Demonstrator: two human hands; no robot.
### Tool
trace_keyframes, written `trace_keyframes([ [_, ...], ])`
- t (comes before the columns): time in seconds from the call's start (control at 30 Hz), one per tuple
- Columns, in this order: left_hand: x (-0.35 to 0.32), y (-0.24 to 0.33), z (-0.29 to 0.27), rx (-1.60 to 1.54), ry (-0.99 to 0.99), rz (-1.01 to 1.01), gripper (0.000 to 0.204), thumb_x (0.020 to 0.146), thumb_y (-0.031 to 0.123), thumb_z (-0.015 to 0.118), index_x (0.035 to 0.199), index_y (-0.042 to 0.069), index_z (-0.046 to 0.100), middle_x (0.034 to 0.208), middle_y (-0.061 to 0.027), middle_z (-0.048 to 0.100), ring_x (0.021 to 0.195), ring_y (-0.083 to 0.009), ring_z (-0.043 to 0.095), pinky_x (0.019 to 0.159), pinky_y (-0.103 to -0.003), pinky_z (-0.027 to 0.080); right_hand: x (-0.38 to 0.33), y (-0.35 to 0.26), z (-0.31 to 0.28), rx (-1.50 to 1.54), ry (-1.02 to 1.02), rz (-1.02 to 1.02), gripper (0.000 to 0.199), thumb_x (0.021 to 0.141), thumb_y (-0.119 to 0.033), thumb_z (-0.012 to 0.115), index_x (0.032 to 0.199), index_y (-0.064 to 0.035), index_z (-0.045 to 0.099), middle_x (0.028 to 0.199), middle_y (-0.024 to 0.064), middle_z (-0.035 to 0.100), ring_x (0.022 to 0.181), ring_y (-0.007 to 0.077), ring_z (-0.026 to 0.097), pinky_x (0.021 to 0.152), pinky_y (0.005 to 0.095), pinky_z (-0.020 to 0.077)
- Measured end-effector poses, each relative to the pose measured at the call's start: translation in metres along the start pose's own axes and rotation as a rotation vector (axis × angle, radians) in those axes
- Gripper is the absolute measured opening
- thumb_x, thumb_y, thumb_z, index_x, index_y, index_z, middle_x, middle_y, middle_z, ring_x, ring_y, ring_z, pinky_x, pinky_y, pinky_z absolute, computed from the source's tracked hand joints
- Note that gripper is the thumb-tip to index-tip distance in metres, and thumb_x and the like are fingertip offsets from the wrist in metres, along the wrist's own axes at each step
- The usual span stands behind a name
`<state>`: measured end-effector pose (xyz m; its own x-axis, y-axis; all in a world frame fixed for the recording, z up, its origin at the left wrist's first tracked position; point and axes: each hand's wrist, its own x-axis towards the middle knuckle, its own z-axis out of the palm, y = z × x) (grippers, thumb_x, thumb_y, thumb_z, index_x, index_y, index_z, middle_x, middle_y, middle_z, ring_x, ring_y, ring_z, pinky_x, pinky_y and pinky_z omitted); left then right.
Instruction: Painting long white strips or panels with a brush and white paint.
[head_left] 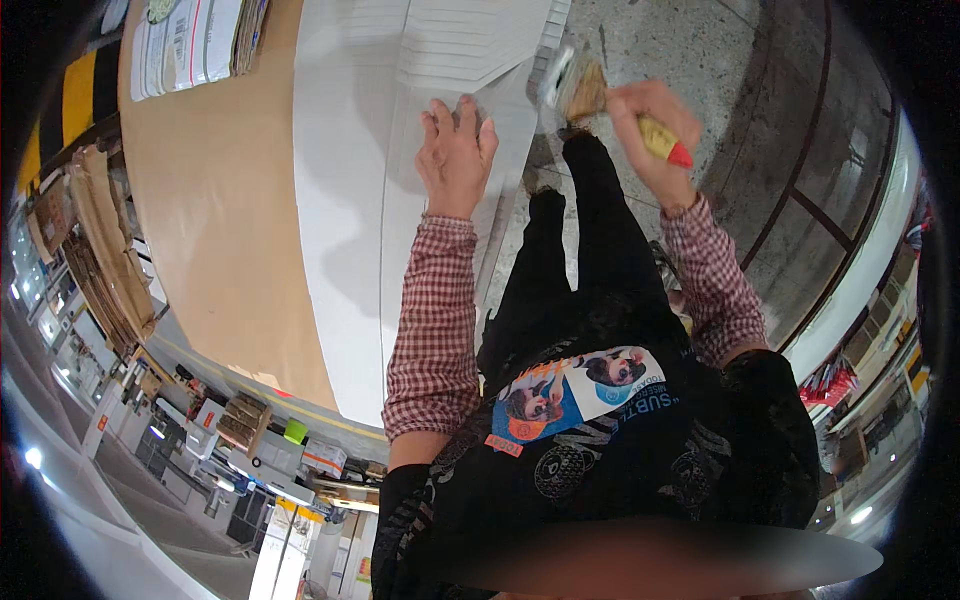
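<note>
We saw two bare hands at work over broad, pale sheet material in the upper centre of the frame. The left hand (455, 155) lay open, palm down and fingers spread apart, on a grey-white layered sheet (500, 115), just below rows of thin parallel lines. The right hand (655, 125), right of upper centre, was closed around the yellow, red-ended handle of a broad brush with tan bristles (588, 92). Motion blurred the brush head, which appeared just beside the sheet's right edge; we could not tell whether the two were touching.

To the left, we noted a large white creased board (345, 290) and, alongside it, a wide smooth panel of brown board (215, 230). A stack of flat white printed cartons (195, 45) sat on the brown panel at the upper left of the frame, near a yellow-and-black striped band (78, 95). Folded brown cardboard (110, 245) stood at the left edge.

Below the hands, we saw the person's red-and-white checked sleeves (435, 325), black printed shirt (600, 440) and black trousers (610, 220). Grey, stained concrete floor (690, 40) showed at the upper right. In the lower left, we made out a small lime-green container (295, 431) among crowded goods.
</note>
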<state>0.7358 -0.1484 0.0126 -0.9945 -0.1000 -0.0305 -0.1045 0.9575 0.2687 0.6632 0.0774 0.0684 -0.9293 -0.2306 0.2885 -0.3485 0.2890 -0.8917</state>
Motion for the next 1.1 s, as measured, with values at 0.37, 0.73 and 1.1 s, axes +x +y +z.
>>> trace_keyframes([
  [0.37,-0.022,0.013,0.015,0.003,0.041,-0.06,0.065,0.086,0.045,0.056,0.135,0.005,0.041,0.136,-0.0295,0.035,0.123,-0.0472,0.036,0.094,-0.051,0.039,-0.044,-0.015,0.014,0.085,-0.11,0.087,0.008,0.077,0.003,0.066,0.074,0.0011,0.058,0.074,0.0096,0.061,0.067,0.0185,0.059,0.062,0.0267,0.0468],
  [0.73,-0.048,-0.003,0.01,-0.027,-0.002,-0.024,0.056,0.088,0.04,0.054,0.132,0.006,0.045,0.134,-0.0279,0.04,0.119,-0.0496,0.041,0.094,-0.048,0.041,-0.014,0.015,0.014,-0.036,0.046,-0.08,0.008,0.077,0.003,0.065,0.075,0.001,0.058,0.072,0.0081,0.06,0.064,0.0152,0.057,0.06,0.0261,0.0452],
  [1.1,-0.034,0.003,-0.003,-0.075,-0.065,0.019,0.035,0.093,0.029,0.046,0.12,0.011,0.057,0.121,-0.0209,0.054,0.109,-0.041,0.053,0.08,-0.044,0.049,-0.044,-0.005,0.003,-0.014,0.047,-0.042,0.007,0.077,0.002,0.066,0.074,0.0009,0.06,0.075,0.0099,0.063,0.067,0.0179,0.06,0.06,0.0271,0.0465],
])
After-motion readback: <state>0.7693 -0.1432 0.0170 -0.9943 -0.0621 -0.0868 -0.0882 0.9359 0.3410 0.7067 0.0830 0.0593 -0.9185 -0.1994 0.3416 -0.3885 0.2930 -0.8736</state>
